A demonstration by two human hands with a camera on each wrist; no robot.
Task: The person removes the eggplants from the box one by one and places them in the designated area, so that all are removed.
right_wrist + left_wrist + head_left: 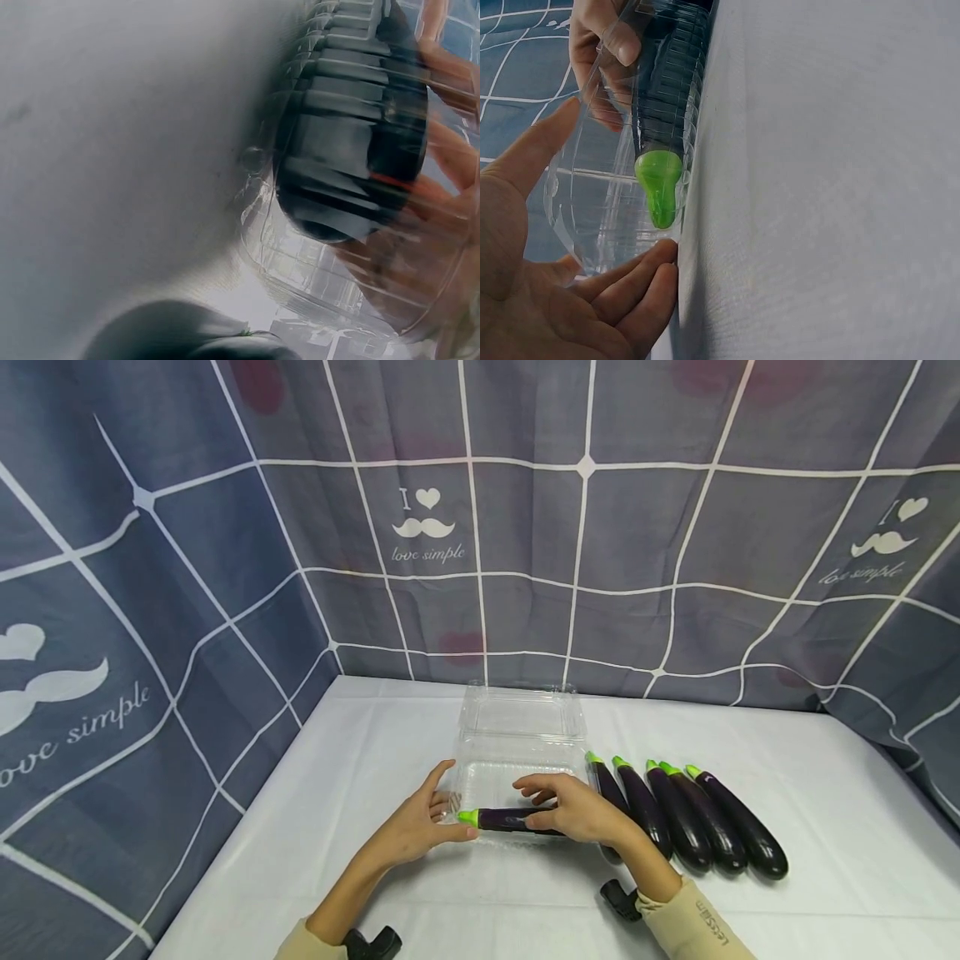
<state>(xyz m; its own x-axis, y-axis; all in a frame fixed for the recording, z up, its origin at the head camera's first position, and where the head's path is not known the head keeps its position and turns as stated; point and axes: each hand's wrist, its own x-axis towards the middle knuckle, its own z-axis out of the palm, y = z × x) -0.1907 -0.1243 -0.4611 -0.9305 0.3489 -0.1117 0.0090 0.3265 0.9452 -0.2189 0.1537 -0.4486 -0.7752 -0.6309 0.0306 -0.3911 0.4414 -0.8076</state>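
Observation:
A dark purple eggplant [502, 819] with a green cap lies crosswise in the near part of a clear plastic clamshell box [480, 781], whose lid stands folded back on the far side. My right hand [573, 807] reaches over the near wall and holds the eggplant, thumb on the near side and fingers beyond it. Through the plastic in the right wrist view, the eggplant's rounded end [330, 172] shows beside the fingers. My left hand [416, 822], thumb and fingers spread, rests at the box's left end, close to the green cap [660, 184].
Several more eggplants [678, 818] lie side by side to the right of the box, green caps pointing away. The nearest one sits close to the box and right forearm. A white cloth [360, 735] covers the table; a grey patterned curtain [525, 610] hangs behind and at left.

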